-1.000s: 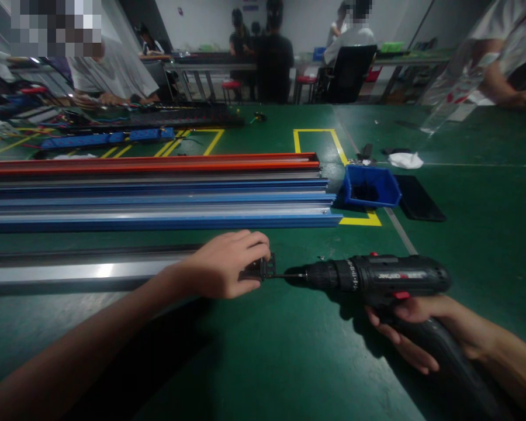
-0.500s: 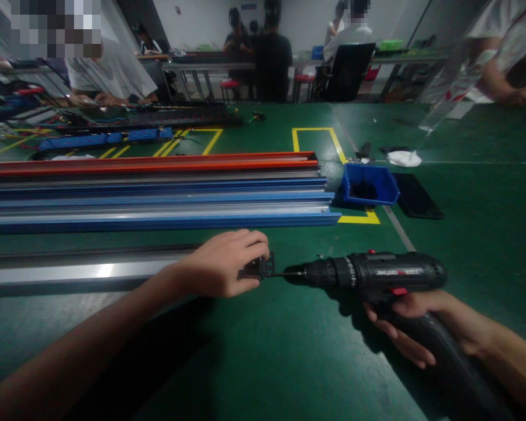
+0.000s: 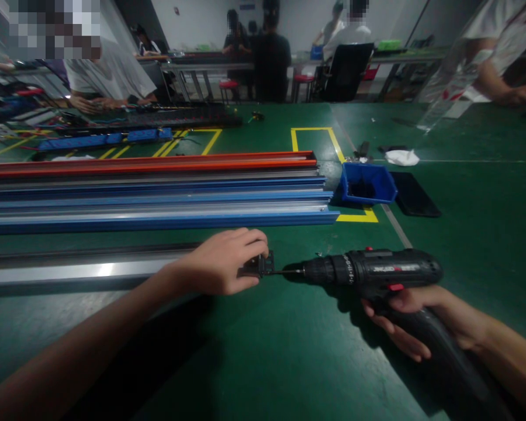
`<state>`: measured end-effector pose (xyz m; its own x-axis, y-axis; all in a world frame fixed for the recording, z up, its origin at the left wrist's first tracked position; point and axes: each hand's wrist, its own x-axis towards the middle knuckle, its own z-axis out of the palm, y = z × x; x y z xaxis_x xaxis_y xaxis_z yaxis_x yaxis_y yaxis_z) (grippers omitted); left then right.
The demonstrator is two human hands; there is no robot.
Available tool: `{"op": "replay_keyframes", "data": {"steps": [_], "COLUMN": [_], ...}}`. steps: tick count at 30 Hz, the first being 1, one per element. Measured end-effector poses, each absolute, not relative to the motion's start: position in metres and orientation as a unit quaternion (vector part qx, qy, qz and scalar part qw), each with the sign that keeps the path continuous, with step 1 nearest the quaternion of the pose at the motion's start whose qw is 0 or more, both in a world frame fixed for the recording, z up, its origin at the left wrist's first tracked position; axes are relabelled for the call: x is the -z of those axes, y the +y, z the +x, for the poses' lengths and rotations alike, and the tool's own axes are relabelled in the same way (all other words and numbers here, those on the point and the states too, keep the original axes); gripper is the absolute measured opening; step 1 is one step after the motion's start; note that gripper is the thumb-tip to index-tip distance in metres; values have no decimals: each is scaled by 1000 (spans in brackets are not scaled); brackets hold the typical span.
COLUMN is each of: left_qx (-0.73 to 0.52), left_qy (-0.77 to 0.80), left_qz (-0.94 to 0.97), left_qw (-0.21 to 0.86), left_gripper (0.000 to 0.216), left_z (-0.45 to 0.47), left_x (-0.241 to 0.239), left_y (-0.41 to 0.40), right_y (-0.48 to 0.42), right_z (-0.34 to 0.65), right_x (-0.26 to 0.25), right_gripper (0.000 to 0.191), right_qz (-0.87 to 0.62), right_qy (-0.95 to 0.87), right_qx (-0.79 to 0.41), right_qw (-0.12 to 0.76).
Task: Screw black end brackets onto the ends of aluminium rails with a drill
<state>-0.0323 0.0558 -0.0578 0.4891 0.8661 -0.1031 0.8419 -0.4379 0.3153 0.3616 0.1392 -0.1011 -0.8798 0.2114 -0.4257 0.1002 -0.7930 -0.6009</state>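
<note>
A: Step? Left hand (image 3: 221,261) is clamping the end cap (image 3: 263,265) on the near rail (image 3: 87,271), center table.
B: Right hand (image 3: 414,318) is gripping the drill (image 3: 372,270), bit touching the cap. Next likely needs a straight push.

Hands on black end bracket (image 3: 260,266) and cordless drill (image 3: 372,272).

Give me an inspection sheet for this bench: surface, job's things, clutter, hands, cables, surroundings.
Surface: green mat with yellow tape outlines.
Job's things: grey rail lying flat; small black end piece at its end; black cordless drill, bit at the end piece.
Clutter: stack of red and blue rails; blue bin; black pad; white rag.
Hands: left hand in a grip on the rail end; right hand in a grip on the drill handle.
Cables: nothing seen near the hands.
Surroundings: other people at benches behind.
</note>
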Motion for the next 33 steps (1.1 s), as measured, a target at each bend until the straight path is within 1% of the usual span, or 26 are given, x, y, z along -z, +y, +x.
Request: {"op": "replay_keyframes", "data": {"steps": [33], "left_qx": [-41], "left_qy": [500], "left_qz": [850], "left_qw": [160], "left_gripper": [34], "left_z": [-33], "left_x": [57], "left_y": [56], "right_y": [138], "right_z": [362], "right_x": [102], "right_gripper": [33], "right_qz": [-246], "right_qy": [-344], "right_qx": [-906], "right_qw": [31]}}
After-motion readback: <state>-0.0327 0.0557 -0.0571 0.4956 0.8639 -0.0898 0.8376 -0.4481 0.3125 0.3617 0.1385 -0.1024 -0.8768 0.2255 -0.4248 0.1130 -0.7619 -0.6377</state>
